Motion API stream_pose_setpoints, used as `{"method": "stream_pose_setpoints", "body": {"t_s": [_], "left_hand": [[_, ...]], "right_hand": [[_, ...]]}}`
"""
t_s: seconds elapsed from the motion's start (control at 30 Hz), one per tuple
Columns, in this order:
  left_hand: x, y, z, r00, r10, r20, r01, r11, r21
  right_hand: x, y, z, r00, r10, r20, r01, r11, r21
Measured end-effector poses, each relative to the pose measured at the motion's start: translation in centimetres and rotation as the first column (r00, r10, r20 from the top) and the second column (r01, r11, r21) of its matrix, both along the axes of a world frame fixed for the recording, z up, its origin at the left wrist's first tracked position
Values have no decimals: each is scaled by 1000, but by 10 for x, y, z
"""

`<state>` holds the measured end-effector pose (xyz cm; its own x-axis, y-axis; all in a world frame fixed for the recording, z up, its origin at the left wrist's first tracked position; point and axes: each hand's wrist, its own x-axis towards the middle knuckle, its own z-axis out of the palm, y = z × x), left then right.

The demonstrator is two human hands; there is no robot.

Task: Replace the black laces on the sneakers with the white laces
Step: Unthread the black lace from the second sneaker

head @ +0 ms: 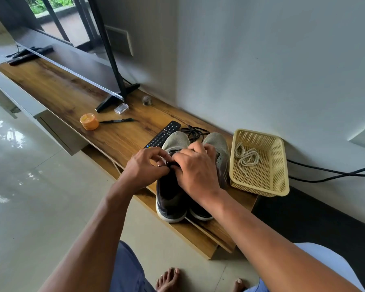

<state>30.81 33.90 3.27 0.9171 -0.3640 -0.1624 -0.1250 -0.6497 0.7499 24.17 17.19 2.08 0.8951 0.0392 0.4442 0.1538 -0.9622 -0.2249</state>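
Observation:
Two grey sneakers stand side by side on the wooden TV shelf (118, 140), toes to the wall. On the left sneaker (173, 190) both hands work at the lacing. My left hand (145, 167) pinches the black lace (171, 163) at the eyelets. My right hand (195, 167) lies over the tongue, and its curled fingers pinch the same lace. The right sneaker (219, 150) is partly hidden behind my right hand. A loose black lace (195, 131) lies behind the toes. White laces (247, 158) are coiled in a yellow plastic basket (278, 165) to the right.
A black remote (162, 134) lies just left of the toes. Further left are an orange tub (89, 121), a black pen (117, 121) and a TV stand foot (114, 98). Black cables (335, 171) run along the wall at right. My bare feet (169, 279) rest on the tiled floor.

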Motion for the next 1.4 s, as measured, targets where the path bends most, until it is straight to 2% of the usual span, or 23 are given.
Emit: {"method": "stream_pose_setpoints", "body": {"t_s": [0.13,0.23,0.3,0.37,0.4,0.43,0.47,0.53,0.67,0.73,0.77,0.83,0.97,1.03,1.1,1.17,1.27,1.33,1.4], "left_hand": [[1,-1,0,1000,-9,-1,9,1000,-1],[1,0,0,1000,-18,9,18,1000,10],[2,1,0,1000,-8,8,8,1000,9],[2,2,-1,1000,4,12,-4,1000,9],[1,1,-1,1000,8,17,-8,1000,11],[0,1,-1,1000,8,23,-8,1000,15],[0,0,-1,1000,10,25,-10,1000,19],[-1,-2,-1,1000,16,23,-16,1000,24],[-1,-2,0,1000,24,14,-24,999,21],[-1,-2,1,999,50,0,-50,999,5],[-1,-1,1,998,58,-10,-58,998,-4],[-1,-1,1,998,56,-37,-57,998,-25],[0,0,0,997,54,-62,-58,997,-57],[-1,-1,0,997,50,-58,-53,997,-50],[-2,0,0,997,53,-46,-55,997,-44],[-2,1,0,998,60,-37,-61,998,-31],[-2,2,0,998,56,-25,-57,998,-14],[-2,0,-3,999,30,10,-30,999,11],[-3,-4,-6,998,-3,56,2,1000,17]], "right_hand": [[2,-1,-4,998,-55,41,54,998,38],[4,-2,-7,989,-146,25,134,954,268],[6,-5,-6,962,-272,-9,241,836,493],[11,-13,-2,915,-389,-110,346,612,712],[13,-16,-1,890,-419,-181,395,510,765],[13,-18,0,874,-420,-244,438,467,768],[13,-18,0,867,-416,-274,471,504,724],[11,-16,-2,889,-396,-232,451,662,599],[5,-7,7,987,-153,-44,159,944,290],[4,-2,8,998,-28,-54,34,994,103],[4,0,6,998,12,-65,-8,998,58],[4,1,0,998,49,-49,-47,998,30],[7,-7,-6,998,15,61,-14,1000,-11],[6,-6,-5,996,-39,81,34,997,65],[8,-7,-7,989,-126,76,104,964,244],[15,-15,-5,973,-224,58,171,864,474],[26,-37,7,953,-299,-38,223,615,756],[27,-47,13,958,-267,-105,232,502,833],[26,-51,12,954,-259,-151,267,507,820]]}}
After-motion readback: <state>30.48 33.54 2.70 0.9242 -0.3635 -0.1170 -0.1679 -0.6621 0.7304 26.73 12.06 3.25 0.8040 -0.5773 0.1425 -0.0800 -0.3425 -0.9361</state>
